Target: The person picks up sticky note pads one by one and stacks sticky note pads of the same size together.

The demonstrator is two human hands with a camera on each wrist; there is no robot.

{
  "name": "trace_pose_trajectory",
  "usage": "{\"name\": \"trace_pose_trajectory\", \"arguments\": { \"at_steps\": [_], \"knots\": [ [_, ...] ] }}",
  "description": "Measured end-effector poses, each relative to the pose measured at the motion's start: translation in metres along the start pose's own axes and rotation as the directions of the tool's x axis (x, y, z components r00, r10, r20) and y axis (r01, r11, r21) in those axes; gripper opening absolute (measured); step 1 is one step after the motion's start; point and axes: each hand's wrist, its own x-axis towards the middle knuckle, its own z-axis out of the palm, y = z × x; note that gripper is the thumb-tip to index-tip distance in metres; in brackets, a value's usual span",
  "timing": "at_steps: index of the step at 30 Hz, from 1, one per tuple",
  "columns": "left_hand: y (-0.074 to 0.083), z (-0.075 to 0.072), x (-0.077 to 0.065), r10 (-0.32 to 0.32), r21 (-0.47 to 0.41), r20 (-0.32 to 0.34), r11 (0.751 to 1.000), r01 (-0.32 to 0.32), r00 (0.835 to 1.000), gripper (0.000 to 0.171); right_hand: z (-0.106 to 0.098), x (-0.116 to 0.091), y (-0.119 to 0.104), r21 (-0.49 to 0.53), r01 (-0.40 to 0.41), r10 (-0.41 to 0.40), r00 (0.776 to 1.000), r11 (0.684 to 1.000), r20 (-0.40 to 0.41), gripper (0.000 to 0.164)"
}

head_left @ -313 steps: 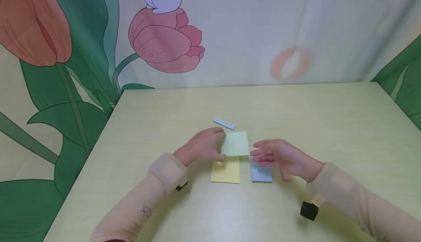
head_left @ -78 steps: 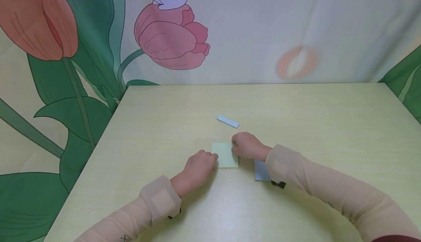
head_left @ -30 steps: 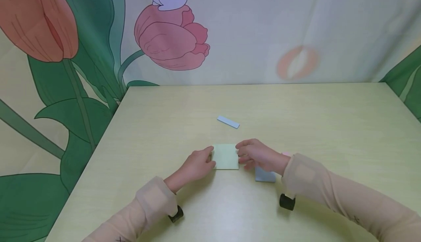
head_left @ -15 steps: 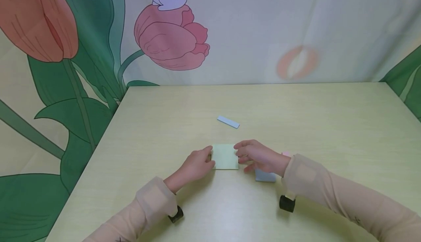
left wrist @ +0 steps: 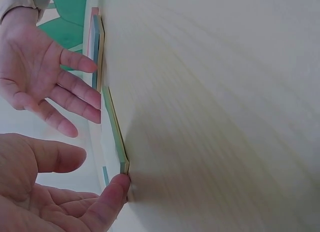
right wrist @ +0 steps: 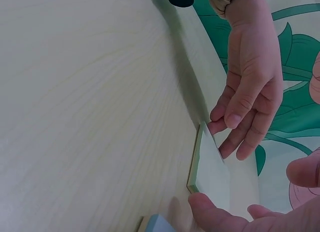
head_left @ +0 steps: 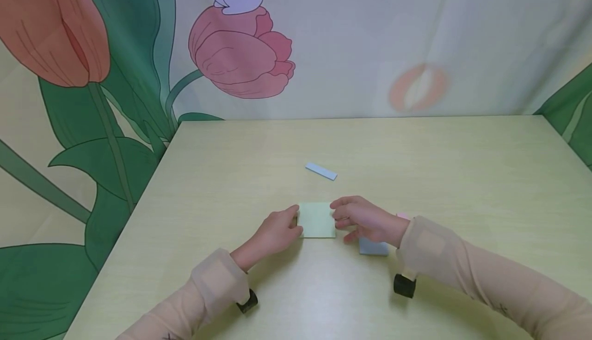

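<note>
A thin pale green square (head_left: pixel 316 220) lies flat on the table; the left wrist view shows a tan layer beneath its edge. My left hand (head_left: pixel 273 231) touches its left side, thumb near the front corner and index finger near the back one. At its right side is my right hand (head_left: pixel 365 218), fingers extended and spread, fingertips at the edge. Neither hand curls round anything. A blue flat piece (head_left: pixel 373 247) sits partly hidden under my right hand. Just a bit of a pink piece (head_left: pixel 402 215) shows behind the right wrist.
A narrow light blue strip (head_left: pixel 321 171) lies slanted behind the green square. The table's (head_left: pixel 439 155) back edge meets a hanging cloth (head_left: pixel 342 47) printed with flowers. Small black devices (head_left: pixel 404 285) hang under both wrists.
Earlier the left hand held the green square above a yellow one, now hidden; it then lay flat, right fist at its corner. Since then the fingers have spread; the last second is nearly still.
</note>
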Motion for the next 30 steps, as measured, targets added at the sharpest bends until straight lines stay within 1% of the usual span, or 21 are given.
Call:
{"name": "trace_pose_trajectory", "arguments": {
  "at_steps": [5, 9, 15, 18, 22, 24, 28, 30],
  "knots": [
    [-0.0011, 0.0007, 0.0003, 0.008, 0.004, -0.001, 1.000, -0.008, 1.000, 0.007, -0.0021, 0.0006, 0.0001, 0.027, 0.001, -0.001, 1.000, 1.000, 0.007, 0.049],
    [-0.0009, 0.0010, 0.0002, 0.011, 0.011, 0.000, 1.000, -0.011, 1.000, 0.010, -0.0039, 0.0017, 0.0013, 0.048, -0.001, 0.000, 1.000, 0.999, 0.011, 0.051],
    [0.0001, 0.0011, 0.0000, 0.005, 0.018, 0.008, 1.000, -0.005, 1.000, 0.007, -0.0051, 0.0027, 0.0028, 0.092, -0.013, 0.012, 1.000, 0.996, 0.014, 0.052],
    [0.0005, 0.0011, 0.0002, -0.001, 0.020, 0.012, 1.000, 0.001, 1.000, 0.012, -0.0058, 0.0032, 0.0032, 0.125, -0.022, 0.020, 1.000, 0.992, 0.018, 0.052],
    [0.0014, 0.0008, 0.0004, -0.010, 0.019, 0.018, 1.000, 0.010, 1.000, 0.025, -0.0066, 0.0043, 0.0038, 0.166, -0.032, 0.029, 0.999, 0.986, 0.022, 0.052],
    [0.0016, 0.0008, 0.0004, -0.011, 0.017, 0.019, 1.000, 0.010, 1.000, 0.025, -0.0066, 0.0045, 0.0039, 0.176, -0.033, 0.030, 0.999, 0.984, 0.021, 0.052],
    [0.0013, 0.0012, 0.0006, -0.004, 0.016, 0.021, 1.000, 0.003, 1.000, 0.017, -0.0071, 0.0052, 0.0046, 0.174, -0.032, 0.030, 0.999, 0.984, 0.013, 0.052],
    [0.0014, 0.0010, 0.0004, -0.003, 0.016, 0.024, 1.000, 0.002, 1.000, 0.023, -0.0071, 0.0051, 0.0049, 0.169, -0.032, 0.031, 0.999, 0.985, 0.011, 0.053]
  ]
}}
